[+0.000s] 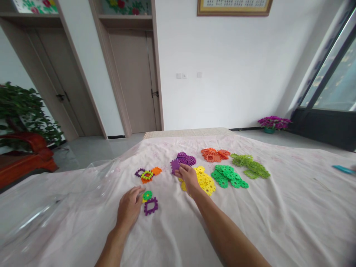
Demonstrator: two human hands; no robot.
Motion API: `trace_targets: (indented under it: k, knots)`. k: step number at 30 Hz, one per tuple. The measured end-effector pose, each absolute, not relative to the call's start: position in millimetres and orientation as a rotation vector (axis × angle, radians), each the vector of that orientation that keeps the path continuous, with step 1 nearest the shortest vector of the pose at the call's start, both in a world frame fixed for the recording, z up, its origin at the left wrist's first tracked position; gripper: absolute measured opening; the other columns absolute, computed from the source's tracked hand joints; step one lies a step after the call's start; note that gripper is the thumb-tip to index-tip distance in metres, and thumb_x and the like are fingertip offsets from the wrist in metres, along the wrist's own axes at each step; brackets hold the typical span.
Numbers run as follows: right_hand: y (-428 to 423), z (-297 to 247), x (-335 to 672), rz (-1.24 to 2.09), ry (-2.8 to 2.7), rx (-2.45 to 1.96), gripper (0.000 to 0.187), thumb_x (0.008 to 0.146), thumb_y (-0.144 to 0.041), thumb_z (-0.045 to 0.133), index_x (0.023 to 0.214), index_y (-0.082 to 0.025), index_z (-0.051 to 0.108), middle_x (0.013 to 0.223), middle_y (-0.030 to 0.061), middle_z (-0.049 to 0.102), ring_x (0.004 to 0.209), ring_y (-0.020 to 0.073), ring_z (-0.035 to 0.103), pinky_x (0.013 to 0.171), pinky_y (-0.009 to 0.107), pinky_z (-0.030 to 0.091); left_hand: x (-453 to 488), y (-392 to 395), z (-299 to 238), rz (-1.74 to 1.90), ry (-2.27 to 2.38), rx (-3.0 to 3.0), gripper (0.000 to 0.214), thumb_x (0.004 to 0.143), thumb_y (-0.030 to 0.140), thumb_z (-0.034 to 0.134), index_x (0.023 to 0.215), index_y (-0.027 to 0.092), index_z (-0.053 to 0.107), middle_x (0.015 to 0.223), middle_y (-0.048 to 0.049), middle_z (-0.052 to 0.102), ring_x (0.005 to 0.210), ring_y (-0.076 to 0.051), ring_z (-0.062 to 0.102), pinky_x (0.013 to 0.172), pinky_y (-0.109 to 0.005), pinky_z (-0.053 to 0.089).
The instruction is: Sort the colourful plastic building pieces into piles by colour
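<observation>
Plastic interlocking pieces lie sorted by colour on a pale pink cloth (278, 207). My right hand (188, 176) reaches forward, its fingers pinched on a purple piece (175, 165) at the near edge of the purple pile (187, 159). The hand partly covers the yellow pile (205, 181). My left hand (129, 208) rests on the cloth, fingers curled beside a small green gear piece (147, 195) and a purple square frame (151, 206); I cannot tell if it grips them. A small joined cluster of purple, orange and yellow-green pieces (147, 174) lies further out.
An orange pile (214, 154), a dark green pile (228, 176) and a light green pile (250, 165) lie to the right. A clear plastic bag (55, 200) lies at left. A teal object (345, 170) sits at the far right. Doors, plants and a red wooden seat stand beyond.
</observation>
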State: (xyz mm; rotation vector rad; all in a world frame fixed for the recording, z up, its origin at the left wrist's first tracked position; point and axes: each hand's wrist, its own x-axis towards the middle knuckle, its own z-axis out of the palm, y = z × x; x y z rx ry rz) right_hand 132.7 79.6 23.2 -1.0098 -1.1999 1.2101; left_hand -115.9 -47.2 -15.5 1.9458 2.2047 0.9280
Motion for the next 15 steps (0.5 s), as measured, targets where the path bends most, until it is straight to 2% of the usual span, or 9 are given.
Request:
trace_targets:
  k: [4, 7, 9, 12, 14, 15]
  knots:
    - [90.5, 23.1, 148.1, 1.049, -1.137, -1.035, 0.034, 0.07, -0.038, 0.07, 0.096, -0.018, 0.064, 0.089, 0.0049, 0.069, 0.084, 0.0209, 0.067, 0.074, 0.032, 0.057, -116.1, -47.1, -15.1, 0.934, 2.196, 1.962, 0.038, 0.09, 0.021, 0.046, 0.117, 0.021, 0.073, 0.133, -0.007, 0.068, 0.129, -0.02, 0.058, 0.114, -0.037, 0.039]
    - [85.0, 21.2, 148.9, 0.945, -1.201, -1.112, 0.042, 0.072, -0.035, 0.067, 0.111, -0.019, 0.065, 0.11, 0.0079, 0.07, 0.095, 0.0226, 0.068, 0.075, 0.033, 0.058, -116.8, -46.7, -15.1, 0.944, 2.186, 1.95, 0.038, 0.091, 0.021, 0.046, 0.118, 0.02, 0.073, 0.133, -0.0071, 0.068, 0.129, -0.02, 0.058, 0.115, -0.037, 0.038]
    - [76.0, 19.8, 142.5, 1.033, -1.321, -1.088, 0.04, 0.077, -0.036, 0.063, 0.113, -0.019, 0.067, 0.104, 0.0067, 0.071, 0.086, 0.0209, 0.069, 0.068, 0.031, 0.057, -117.6, -46.3, -15.0, 0.95, 2.175, 1.934, 0.039, 0.092, 0.024, 0.046, 0.121, 0.019, 0.071, 0.134, -0.0078, 0.067, 0.129, -0.021, 0.057, 0.115, -0.038, 0.037]
    - [57.1, 18.4, 129.5, 1.152, -1.691, -0.989, 0.032, 0.081, -0.039, 0.066, 0.104, -0.018, 0.073, 0.088, 0.004, 0.071, 0.072, 0.017, 0.065, 0.061, 0.027, 0.053, -118.6, -46.3, -14.2, 0.956, 2.162, 1.928, 0.041, 0.092, 0.027, 0.047, 0.127, 0.018, 0.068, 0.136, -0.0084, 0.066, 0.13, -0.022, 0.057, 0.115, -0.039, 0.037]
    - [43.1, 18.7, 122.9, 1.126, -1.969, -0.905, 0.034, 0.078, -0.04, 0.075, 0.105, -0.02, 0.076, 0.096, 0.004, 0.072, 0.074, 0.015, 0.064, 0.066, 0.026, 0.052, -118.7, -46.7, -13.3, 0.955, 2.177, 1.929, 0.042, 0.091, 0.025, 0.048, 0.128, 0.018, 0.067, 0.138, -0.0085, 0.065, 0.13, -0.022, 0.056, 0.116, -0.039, 0.037]
    - [36.3, 19.2, 120.5, 1.079, -2.098, -0.865, 0.041, 0.074, -0.041, 0.081, 0.11, -0.022, 0.076, 0.103, 0.004, 0.071, 0.077, 0.015, 0.064, 0.069, 0.026, 0.052, -118.7, -46.9, -12.9, 0.951, 2.187, 1.932, 0.042, 0.091, 0.025, 0.048, 0.128, 0.018, 0.067, 0.138, -0.0085, 0.064, 0.131, -0.022, 0.056, 0.116, -0.039, 0.037]
